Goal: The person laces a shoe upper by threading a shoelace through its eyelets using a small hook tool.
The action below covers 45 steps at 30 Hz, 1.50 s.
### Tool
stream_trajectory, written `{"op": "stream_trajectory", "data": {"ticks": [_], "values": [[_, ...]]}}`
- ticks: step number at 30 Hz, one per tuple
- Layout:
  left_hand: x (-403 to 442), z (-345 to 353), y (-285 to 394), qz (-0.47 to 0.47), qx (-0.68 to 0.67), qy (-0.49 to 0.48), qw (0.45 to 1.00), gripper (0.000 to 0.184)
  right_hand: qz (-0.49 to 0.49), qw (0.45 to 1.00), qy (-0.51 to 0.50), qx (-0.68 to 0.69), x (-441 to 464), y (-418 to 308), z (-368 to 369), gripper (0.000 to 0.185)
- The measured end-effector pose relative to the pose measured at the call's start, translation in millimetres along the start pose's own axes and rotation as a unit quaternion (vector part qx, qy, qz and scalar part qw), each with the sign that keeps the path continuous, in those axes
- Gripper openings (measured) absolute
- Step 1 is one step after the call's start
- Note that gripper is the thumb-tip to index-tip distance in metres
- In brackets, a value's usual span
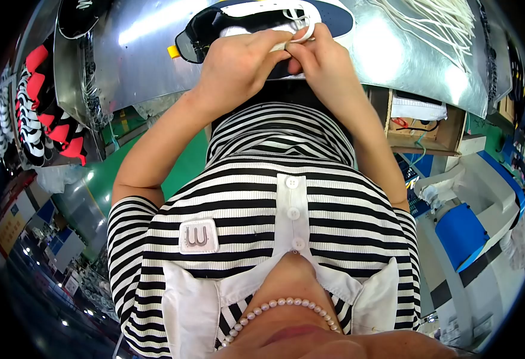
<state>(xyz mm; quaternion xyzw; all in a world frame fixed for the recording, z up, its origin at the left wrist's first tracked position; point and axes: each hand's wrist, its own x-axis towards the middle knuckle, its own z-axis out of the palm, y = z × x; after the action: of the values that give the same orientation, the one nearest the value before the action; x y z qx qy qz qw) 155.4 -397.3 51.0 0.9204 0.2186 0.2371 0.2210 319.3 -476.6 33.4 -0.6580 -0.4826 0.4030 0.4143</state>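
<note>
Fingers of my left hand (273, 48) and right hand (302, 46) pinch the white lace (305, 37) over the dark shoe (201, 33), near the counter's (137, 63) front edge.

Far edge of the view: the shoe (339, 19) is cut off along its far side, and its near side is partly covered by the left hand (232, 66) and right hand (328, 63). Where the hands meet, several fingertips are hidden, as is part of the white lace (314, 27). Far right: the bundle of pale laces (442, 24) is cropped. Far left: the black shoe (80, 17) is likewise cropped. Right: the drawer (427, 145) lies partly beneath the surface (148, 54). Left: characters on the sign (11, 230) are too small and blurred to read.
</note>
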Motion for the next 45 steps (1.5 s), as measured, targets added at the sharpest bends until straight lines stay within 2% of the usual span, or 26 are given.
{"op": "stream_trajectory", "data": {"ticks": [1, 3, 5, 6, 8, 10, 11, 14, 16, 17, 19, 21, 23, 25, 27, 28, 29, 31, 33, 35, 36, 38, 40, 41, 44, 45], "values": [[-3, -1, 2, -0.001, 0.000, 0.003, 1.000, 0.022, -0.001, 1.000, -0.002, -0.002, -6, 1, -13, 0.020], [-9, -2, 3, -0.036, 0.032, 0.020, 0.999, 0.020, -0.110, 0.988, -0.057, -0.097, -22, 2, -47, 0.021], [-13, -3, -6, -0.015, 0.065, 0.034, 0.997, 0.020, 0.018, 0.989, -0.045, -0.141, -28, -13, -86, 0.022], [-13, -1, -10, 0.038, 0.052, 0.063, 0.996, 0.018, 0.012, 0.989, 0.038, -0.141, -25, -20, -90, 0.022], [-15, 1, -10, 0.104, 0.047, 0.067, 0.991, 0.013, -0.106, 0.993, 0.026, -0.041, -13, -32, -69, 0.019], [-13, 0, -11, 0.127, 0.047, 0.055, 0.989, 0.013, -0.198, 0.972, -0.055, -0.110, 0, -38, -43, 0.016], [-13, -2, -12, 0.145, 0.049, 0.042, 0.987, 0.013, -0.210, 0.958, -0.046, -0.192, 5, -36, -31, 0.017], [-18, -6, -14, 0.144, 0.046, 0.036, 0.988, 0.018, -0.176, 0.949, -0.093, -0.246, 21, -31, -21, 0.018], [-19, -9, -18, 0.129, 0.032, 0.011, 0.991, 0.023, -0.126, 0.975, -0.121, -0.139, 27, -27, -20, 0.021], [-17, -10, -18, 0.115, 0.013, 0.002, 0.993, 0.023, -0.125, 0.975, -0.120, -0.141, 27, -24, -18, 0.021], [-12, -12, -16, 0.103, -0.008, -0.007, 0.995, 0.022, -0.160, 0.984, -0.036, -0.062, 28, -21, -17, 0.022], [-9, -16, -13, 0.080, -0.020, -0.047, 0.996, 0.021, -0.131, 0.967, 0.025, 0.219, 39, -38, -44, 0.019], [-8, -15, -15, 0.084, -0.032, -0.047, 0.995, 0.021, -0.163, 0.920, 0.187, 0.303, 54, -77, -84, 0.015], [-5, -15, -17, 0.091, -0.041, -0.041, 0.994, 0.022, -0.079, 0.950, 0.155, 0.261, 59, -63, -74, 0.018], [-5, -16, -18, 0.050, -0.023, -0.057, 0.997, 0.033, -0.069, 0.988, 0.014, 0.135, 55, -35, -38, 0.017], [-5, -15, -16, 0.000, -0.056, -0.043, 0.998, 0.046, -0.072, 0.988, 0.010, 0.134, 54, -26, -26, 0.017], [-5, -15, -14, -0.006, -0.054, -0.040, 0.998, 0.046, -0.064, 0.985, -0.019, 0.162, 51, -18, -16, 0.017], [-6, -19, -9, -0.179, -0.079, 0.013, 0.981, 0.056, -0.050, 0.978, -0.056, 0.196, 47, -14, -6, 0.017], [-1, -20, -8, -0.219, -0.137, 0.037, 0.965, 0.056, -0.030, 0.982, -0.075, 0.168, 49, -18, -4, 0.015], [6, -23, -6, -0.283, -0.184, 0.007, 0.941, 0.053, -0.034, 0.982, -0.074, 0.173, 50, -18, -3, 0.015], [5, -20, -4, -0.290, -0.132, 0.004, 0.948, 0.040, -0.039, 0.980, -0.069, 0.184, 50, -17, -2, 0.017], [5, -16, -4, -0.285, -0.144, 0.029, 0.947, 0.038, -0.038, 0.978, -0.070, 0.195, 46, -17, -3, 0.019], [4, -11, -6, -0.265, -0.168, 0.065, 0.947, 0.036, -0.092, 0.986, -0.001, 0.136, 35, -27, -8, 0.026], [4, -12, -4, -0.279, -0.175, 0.052, 0.943, 0.037, -0.119, 0.988, 0.024, 0.095, 31, -25, -11, 0.025], [1, -5, -4, -0.267, -0.267, 0.090, 0.922, 0.038, -0.085, 0.996, 0.004, 0.025, 15, -31, -25, 0.018], [0, -5, -4, -0.257, -0.252, 0.095, 0.928, 0.038, -0.126, 0.992, 0.009, -0.018, 12, -25, -25, 0.016]]}}
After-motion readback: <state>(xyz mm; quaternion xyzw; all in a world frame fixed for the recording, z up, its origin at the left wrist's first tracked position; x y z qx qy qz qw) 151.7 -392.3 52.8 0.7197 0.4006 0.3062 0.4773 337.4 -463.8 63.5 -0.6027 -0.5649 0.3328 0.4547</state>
